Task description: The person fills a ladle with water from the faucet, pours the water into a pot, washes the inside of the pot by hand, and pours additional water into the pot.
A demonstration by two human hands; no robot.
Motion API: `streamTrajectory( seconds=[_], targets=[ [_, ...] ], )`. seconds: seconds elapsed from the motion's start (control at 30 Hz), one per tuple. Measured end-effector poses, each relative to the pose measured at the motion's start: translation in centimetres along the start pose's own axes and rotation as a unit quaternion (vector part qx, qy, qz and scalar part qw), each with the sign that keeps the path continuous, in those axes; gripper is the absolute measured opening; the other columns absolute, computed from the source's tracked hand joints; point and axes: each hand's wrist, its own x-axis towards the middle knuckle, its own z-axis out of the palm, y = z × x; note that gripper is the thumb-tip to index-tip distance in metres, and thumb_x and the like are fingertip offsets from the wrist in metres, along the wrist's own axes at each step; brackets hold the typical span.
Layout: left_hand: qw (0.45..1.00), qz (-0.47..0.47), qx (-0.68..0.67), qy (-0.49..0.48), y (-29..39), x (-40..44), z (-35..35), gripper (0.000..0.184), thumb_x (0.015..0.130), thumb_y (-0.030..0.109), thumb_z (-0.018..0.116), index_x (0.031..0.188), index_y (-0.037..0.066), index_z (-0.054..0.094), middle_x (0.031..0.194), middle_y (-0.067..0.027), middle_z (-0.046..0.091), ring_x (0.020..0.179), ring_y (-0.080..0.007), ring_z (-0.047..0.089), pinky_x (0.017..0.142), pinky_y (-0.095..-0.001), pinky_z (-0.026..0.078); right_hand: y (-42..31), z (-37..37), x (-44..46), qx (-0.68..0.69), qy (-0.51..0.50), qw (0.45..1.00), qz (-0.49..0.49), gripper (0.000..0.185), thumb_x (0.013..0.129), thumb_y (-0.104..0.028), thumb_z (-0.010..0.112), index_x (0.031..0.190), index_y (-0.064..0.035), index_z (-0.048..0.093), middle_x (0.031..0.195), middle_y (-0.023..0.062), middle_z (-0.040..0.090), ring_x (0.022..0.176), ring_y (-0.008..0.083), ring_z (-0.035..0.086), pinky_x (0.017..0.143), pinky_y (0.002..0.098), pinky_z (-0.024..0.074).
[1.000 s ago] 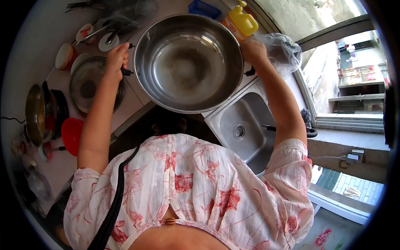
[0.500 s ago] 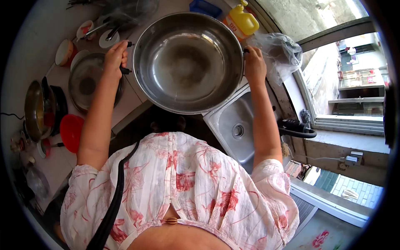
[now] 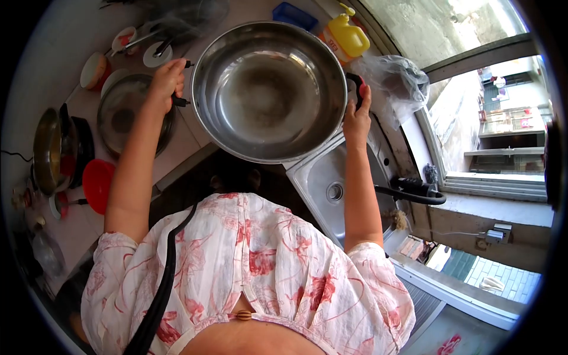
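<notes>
A wide steel pan (image 3: 266,100) was held just beyond the sink (image 3: 322,177). The left hand (image 3: 167,84) was wrapped round its left handle (image 3: 180,102); the right hand (image 3: 357,116) held the near end of the right handle (image 3: 355,81), where a slip might tip the pan toward the sink.

a wide steel pan (image 3: 266,100) shows its shiny inside, with a dull dark patch at the bottom. at the pan's left side, the left hand (image 3: 165,89) is curled around its black handle; at the pan's right side, the right hand (image 3: 357,121) has its fingers about the other handle (image 3: 357,84). a blue tray (image 3: 294,16) lies above the pan, a yellow jug (image 3: 350,36) to its upper right, a clear plastic bag (image 3: 396,89) to its right, a sink (image 3: 316,171) to its lower right, a red bowl (image 3: 97,188) to its lower left.
</notes>
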Motion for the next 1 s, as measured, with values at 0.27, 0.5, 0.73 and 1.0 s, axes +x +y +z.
streamTrajectory(
  seconds=[0.27, 0.5, 0.73, 1.0],
  targets=[
    [1.0, -0.013, 0.026, 0.006, 0.0, -0.4, 0.0, 0.032, 0.088, 0.035, 0.049, 0.097, 0.004, 0.051, 0.052, 0.0043, 0.034, 0.041, -0.0064, 0.032, 0.038, -0.0226, 0.029, 2.2, -0.7, 6.6, -0.022, -0.049, 0.991, -0.124, 0.037, 0.081, -0.03, 0.054, 0.11, -0.0074, 0.051, 0.069, 0.0155, 0.058, 0.068, 0.0298, 0.059, 0.066, 0.0369, 0.0455],
    [0.996, -0.003, -0.059, -0.063, -0.6, -0.1, -1.1, 0.027, 0.09, 0.028, 0.042, 0.097, 0.004, 0.051, 0.061, -0.0001, 0.046, 0.046, -0.0081, 0.04, 0.042, -0.0232, 0.035, 0.1, -1.0, 9.6, -0.001, -0.165, 0.981, 0.099, 0.055, 0.082, -0.051, 0.047, 0.069, 0.0016, 0.056, 0.048, 0.0079, 0.05, 0.034, 0.0185, 0.048, 0.031, 0.0304, 0.0364],
    [0.958, -0.033, -0.211, -0.194, -0.7, -0.1, -2.8, 0.021, 0.09, 0.017, 0.041, 0.1, 0.0, 0.048, 0.081, -0.0083, 0.055, 0.063, -0.0127, 0.05, 0.057, -0.0268, 0.043, 3.0, 0.3, 10.6, 0.302, -0.222, 0.919, 0.119, 0.037, 0.087, -0.038, 0.047, 0.08, -0.0028, 0.055, 0.052, 0.0001, 0.044, 0.039, 0.01, 0.039, 0.035, 0.0224, 0.0312],
    [0.997, 0.003, 0.019, -0.07, -0.5, 0.2, -1.2, 0.023, 0.086, 0.019, 0.051, 0.101, 0.002, 0.049, 0.074, -0.0029, 0.054, 0.057, -0.0081, 0.049, 0.047, -0.0222, 0.042, 1.0, -0.2, 8.6, 0.387, -0.227, 0.893, 0.03, 0.028, 0.089, -0.021, 0.048, 0.111, -0.0048, 0.052, 0.064, 0.0009, 0.049, 0.044, 0.0065, 0.039, 0.039, 0.0193, 0.0316]
  ],
)
